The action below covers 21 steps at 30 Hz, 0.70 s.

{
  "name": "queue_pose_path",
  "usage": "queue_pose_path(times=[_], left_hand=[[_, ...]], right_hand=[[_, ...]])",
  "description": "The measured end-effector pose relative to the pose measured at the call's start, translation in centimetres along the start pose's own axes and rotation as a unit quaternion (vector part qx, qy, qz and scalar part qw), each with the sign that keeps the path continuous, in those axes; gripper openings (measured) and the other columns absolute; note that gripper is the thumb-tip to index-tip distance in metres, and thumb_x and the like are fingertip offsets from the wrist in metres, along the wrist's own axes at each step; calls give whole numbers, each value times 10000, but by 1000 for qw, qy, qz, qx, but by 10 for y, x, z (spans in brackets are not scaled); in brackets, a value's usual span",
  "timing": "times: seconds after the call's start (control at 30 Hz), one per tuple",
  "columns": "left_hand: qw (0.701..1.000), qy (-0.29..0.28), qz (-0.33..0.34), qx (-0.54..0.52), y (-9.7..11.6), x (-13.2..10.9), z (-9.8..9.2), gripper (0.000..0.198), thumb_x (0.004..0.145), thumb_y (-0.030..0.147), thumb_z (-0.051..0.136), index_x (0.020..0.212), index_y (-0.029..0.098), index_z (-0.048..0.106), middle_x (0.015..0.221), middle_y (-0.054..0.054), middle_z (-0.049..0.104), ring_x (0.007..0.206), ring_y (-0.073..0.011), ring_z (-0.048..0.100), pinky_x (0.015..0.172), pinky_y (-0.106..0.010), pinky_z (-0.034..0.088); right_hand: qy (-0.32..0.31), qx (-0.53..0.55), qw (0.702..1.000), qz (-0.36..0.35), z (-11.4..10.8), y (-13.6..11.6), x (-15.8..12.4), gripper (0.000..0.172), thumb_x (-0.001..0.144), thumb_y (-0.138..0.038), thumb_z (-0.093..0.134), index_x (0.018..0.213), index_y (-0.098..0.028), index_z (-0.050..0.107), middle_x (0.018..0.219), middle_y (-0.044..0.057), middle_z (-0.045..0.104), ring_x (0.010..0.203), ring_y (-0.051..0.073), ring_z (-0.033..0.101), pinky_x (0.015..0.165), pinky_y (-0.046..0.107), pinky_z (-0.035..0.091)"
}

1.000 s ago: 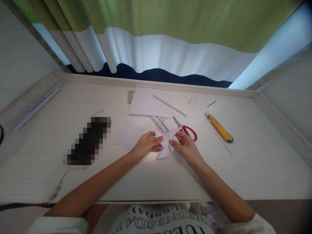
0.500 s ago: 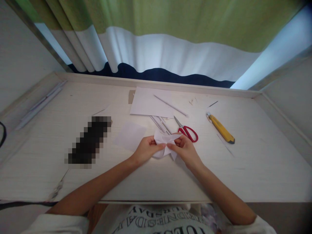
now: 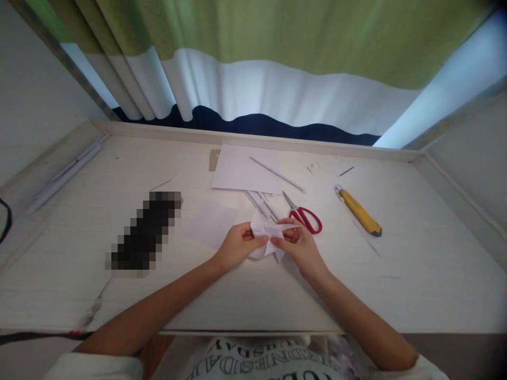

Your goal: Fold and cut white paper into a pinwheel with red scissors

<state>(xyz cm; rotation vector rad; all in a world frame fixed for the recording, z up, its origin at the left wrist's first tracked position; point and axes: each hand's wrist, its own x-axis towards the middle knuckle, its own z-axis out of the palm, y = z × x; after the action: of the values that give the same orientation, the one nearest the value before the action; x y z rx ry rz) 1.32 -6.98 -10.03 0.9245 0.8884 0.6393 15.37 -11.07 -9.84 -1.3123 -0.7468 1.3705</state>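
Observation:
Between my two hands is a folded white paper (image 3: 262, 228) with several points sticking out, held just above the desk. My left hand (image 3: 241, 244) pinches its left side, thumb on top near the middle. From the other side my right hand (image 3: 300, 244) pinches it, the thumb almost meeting the left one. The fingers beneath the paper are partly hidden. Right behind my right hand lie scissors (image 3: 304, 218) with red handles. Thin rolled paper sticks (image 3: 259, 203) lie beyond the paper, and a pale square sheet (image 3: 212, 221) lies by my left hand.
A white sheet (image 3: 241, 171) with one rolled paper stick (image 3: 277, 173) across it lies farther back. A yellow utility knife (image 3: 360, 211) is to the right. On the left is a blurred-out dark object (image 3: 144, 232) with a cord. Curtains (image 3: 277, 95) hang behind the desk.
Both hands keep their pinch on the folded paper. The right fingers have shifted slightly, and the paper's right point now lies flatter. The view has tilted a little.

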Motion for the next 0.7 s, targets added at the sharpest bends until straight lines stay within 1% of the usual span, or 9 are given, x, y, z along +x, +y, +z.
queue_pose_path(times=[0.17,0.23,0.33,0.43,0.7], left_hand=[[1000,-5,2,2,2,-1,1,255,668,261,612,858,93,631,718,-49,673,646,-144,605,617,-232,451],[1000,-8,8,6,1,-1,1,249,656,244,623,854,94,632,736,-49,674,668,-146,607,638,-233,452],[1000,-11,17,13,0,-1,1,293,612,199,658,882,94,619,790,-55,673,741,-160,608,698,-247,452],[1000,-8,22,19,-3,0,0,325,602,184,661,908,90,605,821,-65,670,776,-171,607,735,-270,447],[998,-13,35,45,-2,-1,-1,318,639,254,638,910,90,609,807,-73,669,759,-183,606,702,-280,457]], right_hand=[[7,-1,1000,-1,1,1,-1,349,549,-143,648,837,-201,459,631,-35,631,571,132,599,566,245,447],[9,-2,1000,-4,1,2,-1,357,547,-145,652,837,-204,452,628,-38,624,573,134,598,562,246,448],[9,-4,1000,-10,1,3,0,371,542,-149,657,834,-209,437,636,-37,622,572,137,595,559,251,450],[8,-8,1000,-18,1,4,0,370,546,-144,652,829,-213,424,631,-43,619,569,134,588,567,254,448],[7,-31,999,-27,3,3,-3,338,575,-158,648,812,-213,415,612,-48,606,527,115,555,510,223,410]])
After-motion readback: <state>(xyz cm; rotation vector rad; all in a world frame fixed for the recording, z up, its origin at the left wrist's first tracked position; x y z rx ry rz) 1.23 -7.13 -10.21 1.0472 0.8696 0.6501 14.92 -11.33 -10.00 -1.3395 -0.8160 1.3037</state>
